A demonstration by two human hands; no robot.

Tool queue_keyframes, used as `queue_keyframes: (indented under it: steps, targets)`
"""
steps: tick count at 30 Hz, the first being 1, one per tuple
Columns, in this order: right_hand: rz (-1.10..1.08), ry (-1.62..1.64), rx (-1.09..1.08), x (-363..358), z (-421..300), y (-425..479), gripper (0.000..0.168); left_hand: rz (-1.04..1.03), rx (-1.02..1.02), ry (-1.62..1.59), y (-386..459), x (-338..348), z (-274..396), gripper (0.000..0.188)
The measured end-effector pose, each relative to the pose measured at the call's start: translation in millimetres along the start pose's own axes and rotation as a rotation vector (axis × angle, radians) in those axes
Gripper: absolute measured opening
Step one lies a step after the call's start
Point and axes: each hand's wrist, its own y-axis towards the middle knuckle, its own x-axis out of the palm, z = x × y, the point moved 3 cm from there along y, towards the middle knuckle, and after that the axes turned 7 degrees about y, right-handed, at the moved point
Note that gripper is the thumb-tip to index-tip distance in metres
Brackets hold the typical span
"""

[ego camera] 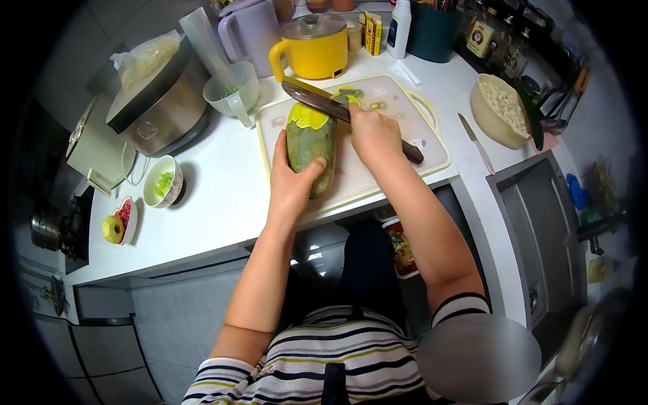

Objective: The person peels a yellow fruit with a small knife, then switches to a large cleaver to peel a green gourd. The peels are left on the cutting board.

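An oblong green squash [310, 147], tilted upright on the cutting board [364, 185], shows bright yellow flesh at its peeled upper end. Around its lower part my left hand [296, 174] is wrapped, thumb on the near right side. My right hand [374, 132] grips a long dark knife [316, 98], which slants across the squash's top edge. The knife's butt sticks out below my right hand, toward the right. Cut pieces of peel [349, 94] lie on the board beyond the knife.
A yellow electric pot [314, 50] and a clear measuring cup [233, 91] stand behind the board. To the right are a small knife [476, 142], a beige bowl of pale diced food [498, 109] and the sink [536, 217]. A bowl of chopped greens [163, 182] is left.
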Motion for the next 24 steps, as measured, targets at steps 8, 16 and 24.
queue_keyframes:
  steps: [8,16,24]
  targets:
    - [0.065,0.117,-0.005,-26.2,-1.5,-48.9,0.021,0.01,-0.072,-0.094,6.0,-5.2,-13.0,0.084]
    - [0.097,0.104,-0.061,-28.4,-10.4,-52.0,0.031,0.009,0.047,0.095,7.7,-12.2,-12.1,0.086]
    - [0.189,0.054,-0.252,-15.9,-37.8,-87.4,0.058,-0.001,0.129,0.072,11.0,-7.1,-11.0,0.045]
